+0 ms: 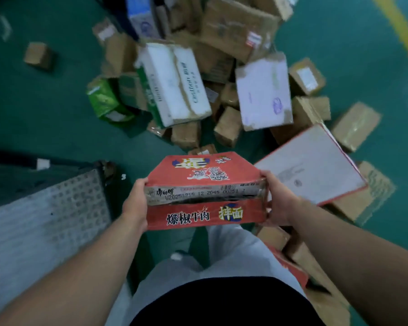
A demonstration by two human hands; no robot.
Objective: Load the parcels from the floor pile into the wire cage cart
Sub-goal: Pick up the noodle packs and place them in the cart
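Observation:
A red noodle carton [205, 191] with yellow and white print is held in the air in front of my body, above the green floor. My left hand [136, 203] grips its left end and my right hand [277, 198] grips its right end, thumbs on top. The floor pile of parcels [222, 74] spreads ahead and to the right: brown cartons, a white carton [177, 83], a pale mailer box [264, 92]. The metal grid surface of the cart [45, 220] lies at the lower left.
A flat white box with red edges [313, 165] lies just right of the carton. A green pack [104, 100] sits at the pile's left. One small brown box [38, 55] stands alone far left. A yellow floor line [400, 27] runs at the top right.

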